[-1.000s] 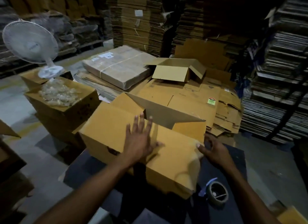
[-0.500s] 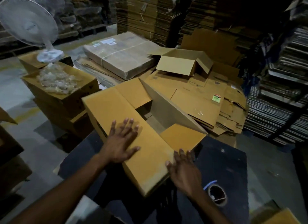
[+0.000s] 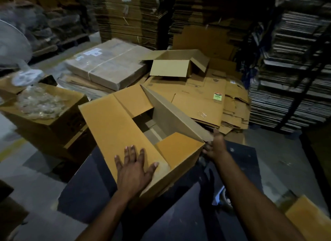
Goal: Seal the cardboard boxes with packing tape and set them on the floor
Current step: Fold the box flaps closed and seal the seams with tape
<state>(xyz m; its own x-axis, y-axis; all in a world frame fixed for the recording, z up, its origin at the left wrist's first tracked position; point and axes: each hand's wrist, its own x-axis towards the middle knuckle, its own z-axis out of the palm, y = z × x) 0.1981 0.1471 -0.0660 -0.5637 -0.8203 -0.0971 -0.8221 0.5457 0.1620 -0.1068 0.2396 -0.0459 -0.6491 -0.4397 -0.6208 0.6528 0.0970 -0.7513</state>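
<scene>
A brown cardboard box [image 3: 114, 126] lies on the dark table [image 3: 238, 162] with its top partly open. The near long flap is folded flat, and my left hand [image 3: 134, 167] presses on it with fingers spread. The far long flap [image 3: 172, 113] stands up at a slant. My right hand [image 3: 215, 147] holds the right end of that flap at the box's right corner. A roll of packing tape [image 3: 224, 197] lies on the table, mostly hidden behind my right forearm.
Another open box [image 3: 172, 67] sits on a pile of flattened cartons [image 3: 206, 97] behind. A wrapped bundle [image 3: 107, 65] lies at back left. A box with plastic bags [image 3: 41, 104] and a white fan [image 3: 14, 43] stand left. Tall cardboard stacks [image 3: 295, 61] line the back and right.
The box turned and slid left on the table. My left hand moved down onto the near flap. My right hand went from the box's near corner out to the far flap's right end.
</scene>
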